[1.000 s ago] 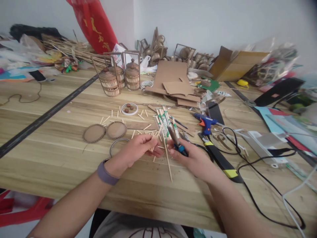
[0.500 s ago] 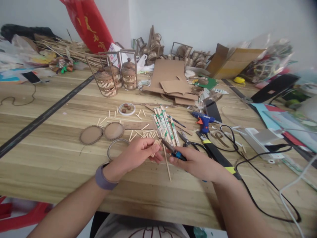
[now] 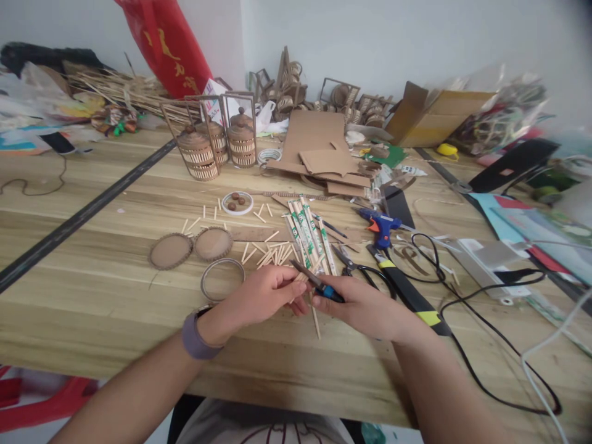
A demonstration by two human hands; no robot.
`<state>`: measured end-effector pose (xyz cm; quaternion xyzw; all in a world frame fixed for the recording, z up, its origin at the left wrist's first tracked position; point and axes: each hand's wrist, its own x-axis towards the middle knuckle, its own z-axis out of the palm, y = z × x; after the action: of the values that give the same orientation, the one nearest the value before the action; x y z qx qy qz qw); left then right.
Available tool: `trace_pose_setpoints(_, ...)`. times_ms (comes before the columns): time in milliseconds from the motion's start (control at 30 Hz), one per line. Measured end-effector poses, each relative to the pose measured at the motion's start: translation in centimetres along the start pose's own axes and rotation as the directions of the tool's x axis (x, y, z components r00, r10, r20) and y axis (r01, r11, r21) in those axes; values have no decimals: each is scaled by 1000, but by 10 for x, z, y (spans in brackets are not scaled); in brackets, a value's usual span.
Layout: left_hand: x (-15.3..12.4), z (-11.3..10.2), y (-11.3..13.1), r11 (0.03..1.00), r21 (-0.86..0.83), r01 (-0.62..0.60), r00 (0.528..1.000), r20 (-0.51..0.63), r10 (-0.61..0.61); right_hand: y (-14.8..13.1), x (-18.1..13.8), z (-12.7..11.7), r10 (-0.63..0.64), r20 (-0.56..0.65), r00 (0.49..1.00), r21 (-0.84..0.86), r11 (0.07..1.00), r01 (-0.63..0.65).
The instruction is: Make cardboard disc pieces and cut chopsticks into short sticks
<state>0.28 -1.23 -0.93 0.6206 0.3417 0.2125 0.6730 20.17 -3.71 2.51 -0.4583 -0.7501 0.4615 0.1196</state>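
My left hand [image 3: 264,295] is closed in a pinch on a thin bamboo stick [image 3: 315,316] whose end juts toward me between both hands. My right hand [image 3: 361,304] grips blue-handled pliers [image 3: 316,283], their dark jaws pointing up-left and meeting the stick near my left fingertips. Just beyond the hands lie a bundle of wrapped chopsticks [image 3: 308,234] and several short cut sticks [image 3: 272,254]. A wire ring [image 3: 222,278] lies left of my left hand, with two round cardboard discs [image 3: 192,247] beyond it.
Black scissors [image 3: 355,267], a yellow-banded black tool [image 3: 407,294], a blue glue gun [image 3: 380,224] and black cables [image 3: 481,308] lie to the right. Small woven lanterns [image 3: 216,147], cardboard sheets [image 3: 321,151] and a box [image 3: 432,120] stand at the back. A white lid [image 3: 237,202] holds brown beads.
The pliers tipped from pointing away to pointing left, their jaws now at the stick in my left hand. Both hands drew a little closer together and toward me.
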Motion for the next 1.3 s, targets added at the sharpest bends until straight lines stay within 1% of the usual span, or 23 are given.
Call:
trace_pose_setpoints(100, 0, 1, -2, 1000, -30, 5, 1000, 13, -4, 0, 0, 0, -34, 19, 999, 39, 999, 33)
trace_pose_setpoints(200, 1, 3, -5, 999, -47, 11, 1000, 20, -10, 2, 0, 1, -35, 20, 999, 66, 997, 33)
trace_pose_setpoints(333, 2, 4, -6, 999, -51, 17, 1000, 19, -16, 4, 0, 2, -1, 4, 1000, 45, 999, 1)
trace_pose_setpoints(467, 1, 4, -5, 998, -59, 10, 1000, 22, -9, 4, 0, 1, -6, 4, 1000, 22, 1000, 6)
trace_pose_setpoints(533, 1, 4, -5, 998, -69, 6, 1000, 27, -4, 2, 1, 1, 14, -7, 1000, -17, 1000, -15)
trace_pose_setpoints(633, 1, 4, -5, 998, -64, 4, 1000, 31, -2, 0, 2, 2, 80, -44, 996, -109, 990, -85)
trace_pose_setpoints(833, 3, 4, -7, 1000, -3, -6, 1000, 16, 6, -4, 5, 7, 210, -97, 973, -275, 934, -229)
trace_pose_setpoints(1100, 3, 4, -5, 998, 63, -28, 1000, -4, 28, 1, 7, 13, 230, -184, 956, -312, 908, -278)
trace_pose_setpoints(1300, 3, 5, -3, 991, 123, -52, 998, -16, 54, 4, 7, 16, 197, -221, 955, -292, 921, -257)
